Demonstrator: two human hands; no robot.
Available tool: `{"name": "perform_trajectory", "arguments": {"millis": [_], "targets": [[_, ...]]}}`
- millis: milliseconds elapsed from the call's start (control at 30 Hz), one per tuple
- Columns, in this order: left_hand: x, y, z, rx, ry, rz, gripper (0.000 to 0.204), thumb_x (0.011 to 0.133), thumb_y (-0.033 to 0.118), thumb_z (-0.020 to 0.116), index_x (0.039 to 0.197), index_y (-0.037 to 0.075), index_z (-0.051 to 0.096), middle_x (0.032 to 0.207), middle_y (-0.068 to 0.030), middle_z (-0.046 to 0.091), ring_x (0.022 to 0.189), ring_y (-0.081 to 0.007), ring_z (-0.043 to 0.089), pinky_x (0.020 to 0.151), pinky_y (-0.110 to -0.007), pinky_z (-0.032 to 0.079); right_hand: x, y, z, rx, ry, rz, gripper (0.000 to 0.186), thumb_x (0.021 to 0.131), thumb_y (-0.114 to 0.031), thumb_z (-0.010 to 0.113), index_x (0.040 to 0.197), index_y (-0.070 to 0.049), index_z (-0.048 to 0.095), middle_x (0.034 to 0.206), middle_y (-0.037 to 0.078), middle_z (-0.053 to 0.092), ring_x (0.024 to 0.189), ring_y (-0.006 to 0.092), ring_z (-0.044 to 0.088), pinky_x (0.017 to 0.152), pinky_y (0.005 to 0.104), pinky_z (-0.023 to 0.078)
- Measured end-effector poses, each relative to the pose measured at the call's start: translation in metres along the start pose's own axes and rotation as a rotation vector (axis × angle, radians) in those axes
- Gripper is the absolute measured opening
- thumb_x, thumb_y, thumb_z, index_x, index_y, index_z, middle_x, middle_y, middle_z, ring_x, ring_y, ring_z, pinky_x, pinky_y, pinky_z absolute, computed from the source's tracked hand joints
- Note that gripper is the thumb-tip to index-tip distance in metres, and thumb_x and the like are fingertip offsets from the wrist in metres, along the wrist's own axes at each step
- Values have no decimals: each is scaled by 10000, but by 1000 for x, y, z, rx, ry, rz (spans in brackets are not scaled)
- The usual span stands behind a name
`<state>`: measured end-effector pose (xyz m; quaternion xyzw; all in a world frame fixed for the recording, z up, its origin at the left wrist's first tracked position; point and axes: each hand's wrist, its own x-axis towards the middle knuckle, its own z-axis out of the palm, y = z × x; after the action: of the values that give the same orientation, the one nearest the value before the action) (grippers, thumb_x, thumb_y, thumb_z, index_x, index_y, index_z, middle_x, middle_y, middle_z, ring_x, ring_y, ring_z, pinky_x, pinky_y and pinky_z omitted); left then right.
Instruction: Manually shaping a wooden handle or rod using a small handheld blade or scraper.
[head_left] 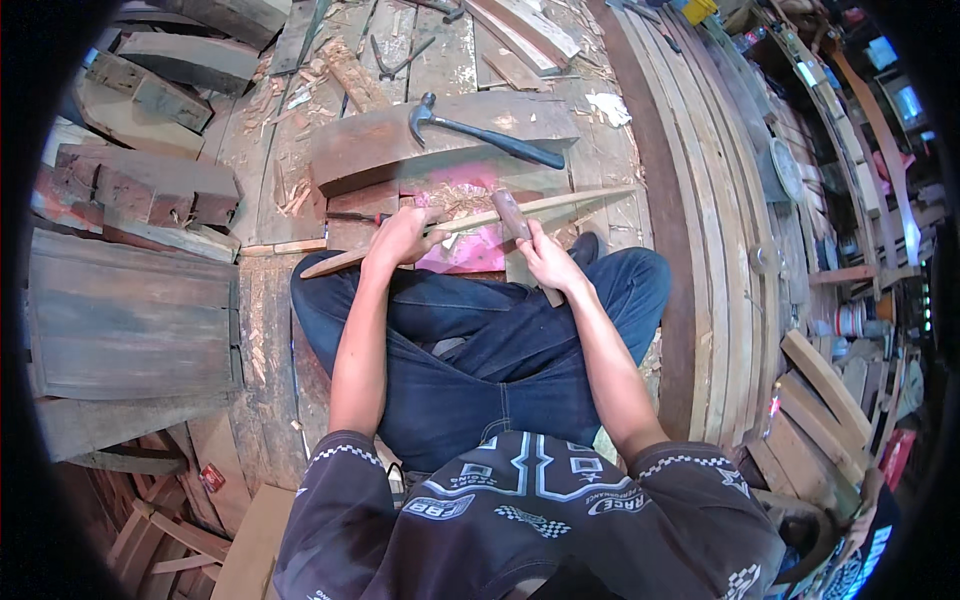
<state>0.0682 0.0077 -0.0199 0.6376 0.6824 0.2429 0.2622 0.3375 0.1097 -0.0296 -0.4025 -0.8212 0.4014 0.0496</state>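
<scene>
I sit cross-legged with a long, slim, pale wooden strip lying slantwise across in front of me; its pointed left end rests over my left knee. My left hand is closed on the strip, left of its middle. In my right hand is a short brown wooden bar, gripped along its length. Its far end crosses over the strip; whether the two touch I cannot tell. Close to my left fingers lies a thin dark tool with a red part. Under the strip is a pink sheet with wood shavings.
Beyond the strip lies a thick curved timber with a claw hammer on it. Farther off are pincers and offcuts. Wood blocks stack at left. Long planks run along the right. A person's arm shows lower right.
</scene>
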Motion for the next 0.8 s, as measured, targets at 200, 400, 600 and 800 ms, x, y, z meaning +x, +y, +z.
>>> {"name": "perform_trajectory", "arguments": {"millis": [200,400,600,800], "targets": [[-1,4,-2,15,-2,-21,329,821,270,694,1071,59,659,953,-230,657,921,-399,626,774,-451,484,1,4,1,-8,-1,7,465,965,-262,449,1344,-31,310,1052,336,607,1055,483,563,899,504,449],[-2,10,-5,15,-17,-38,336,821,267,692,1086,63,654,967,-228,656,931,-398,625,780,-451,483,1,4,1,5,6,6,459,964,-267,449,1332,-30,310,1044,346,603,1062,486,556,904,504,445],[-1,4,-2,24,-12,-25,336,822,264,691,1093,68,651,967,-223,657,935,-400,622,783,-453,483,0,-1,0,27,0,-8,447,965,-267,449,1316,-25,314,1030,356,600,1051,488,560,889,509,444],[-2,8,-4,19,-14,-43,317,819,264,695,1067,70,652,926,-229,653,907,-400,624,757,-458,477,-4,-21,-11,-17,-41,118,481,931,-284,514,1303,-18,365,963,324,627,975,473,599,856,495,466]]}}
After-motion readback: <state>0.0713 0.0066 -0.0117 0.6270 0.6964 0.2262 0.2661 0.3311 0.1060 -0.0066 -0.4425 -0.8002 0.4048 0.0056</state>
